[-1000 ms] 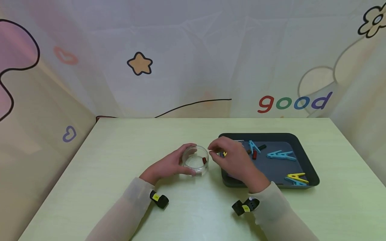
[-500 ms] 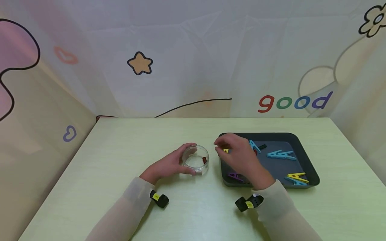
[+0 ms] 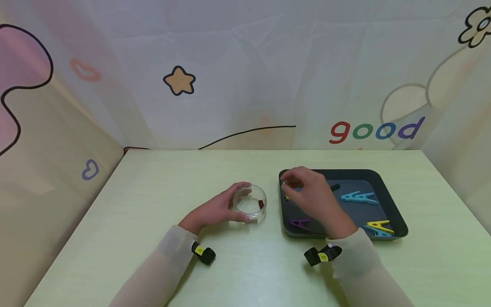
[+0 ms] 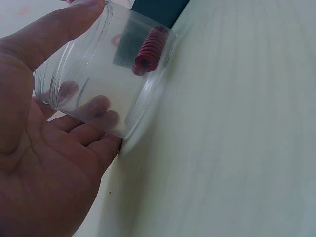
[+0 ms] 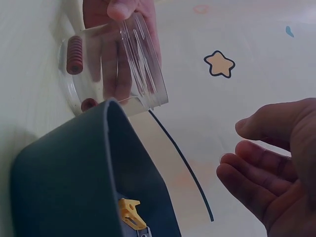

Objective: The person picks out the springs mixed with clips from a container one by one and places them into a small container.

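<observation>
My left hand point(image 3: 220, 209) grips a clear jar point(image 3: 249, 209) round its side, thumb in front and fingers behind. Inside the jar lies a red coil spring point(image 4: 151, 48), with a smaller red patch beside it low in the jar. The right hand point(image 3: 316, 194) hangs over the left part of a dark tray point(image 3: 397, 224), thumb and fingers apart. In the right wrist view nothing shows between that hand's fingertips. Beneath and around it in the tray are a purple clothespin point(image 3: 300, 224), a yellow clothespin point(image 5: 130, 213) and a dark cylinder point(image 3: 335, 187).
Farther right in the tray lie a blue clothespin point(image 3: 359, 197) and, near the front corner, a yellow clothespin point(image 3: 378, 224) over a blue one. The tray's raised wall stands just right of the jar. A printed curtain point(image 3: 245, 85) hangs behind the pale table point(image 3: 192, 170).
My right hand has drawn back from near the jar, moving right and slightly away over the tray, uncovering the purple clothespin. The left hand and jar have stayed in place.
</observation>
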Motion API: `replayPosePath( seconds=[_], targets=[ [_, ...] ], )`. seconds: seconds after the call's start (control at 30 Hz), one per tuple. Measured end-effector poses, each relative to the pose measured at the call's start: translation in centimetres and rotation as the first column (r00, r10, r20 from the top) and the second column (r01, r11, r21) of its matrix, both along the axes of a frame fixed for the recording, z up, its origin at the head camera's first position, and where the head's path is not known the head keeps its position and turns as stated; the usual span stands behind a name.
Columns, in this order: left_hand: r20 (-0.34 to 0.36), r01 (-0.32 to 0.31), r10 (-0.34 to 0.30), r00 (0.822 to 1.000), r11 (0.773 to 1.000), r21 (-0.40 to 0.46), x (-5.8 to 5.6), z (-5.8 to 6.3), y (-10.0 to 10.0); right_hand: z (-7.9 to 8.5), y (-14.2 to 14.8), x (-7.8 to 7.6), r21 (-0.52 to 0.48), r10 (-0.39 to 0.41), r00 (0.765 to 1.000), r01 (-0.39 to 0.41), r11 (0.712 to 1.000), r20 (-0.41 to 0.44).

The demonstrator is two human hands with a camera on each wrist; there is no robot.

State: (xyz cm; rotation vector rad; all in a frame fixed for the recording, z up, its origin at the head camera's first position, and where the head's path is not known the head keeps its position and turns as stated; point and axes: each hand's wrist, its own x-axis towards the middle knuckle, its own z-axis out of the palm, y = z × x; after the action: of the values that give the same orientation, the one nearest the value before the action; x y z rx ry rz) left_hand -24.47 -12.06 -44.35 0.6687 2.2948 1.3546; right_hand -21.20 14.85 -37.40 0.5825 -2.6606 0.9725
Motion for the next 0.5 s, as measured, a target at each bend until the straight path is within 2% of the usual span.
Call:
replayPosePath(
  seconds=[0.3,0.5],
  targets=[
    [0.009,-0.004,0.004,1.0,1.0,-0.004,-0.05,-0.06,-0.03,0.27,0.51,-0.08,0.008,-0.034,0.998,0.033,0.999,0.047],
    [0.011,-0.005,0.005,1.0,1.0,-0.001,0.09,0.12,0.02,0.28,1.0,-0.23,0.01,-0.052,0.997,0.052,0.999,0.048]
  ],
)
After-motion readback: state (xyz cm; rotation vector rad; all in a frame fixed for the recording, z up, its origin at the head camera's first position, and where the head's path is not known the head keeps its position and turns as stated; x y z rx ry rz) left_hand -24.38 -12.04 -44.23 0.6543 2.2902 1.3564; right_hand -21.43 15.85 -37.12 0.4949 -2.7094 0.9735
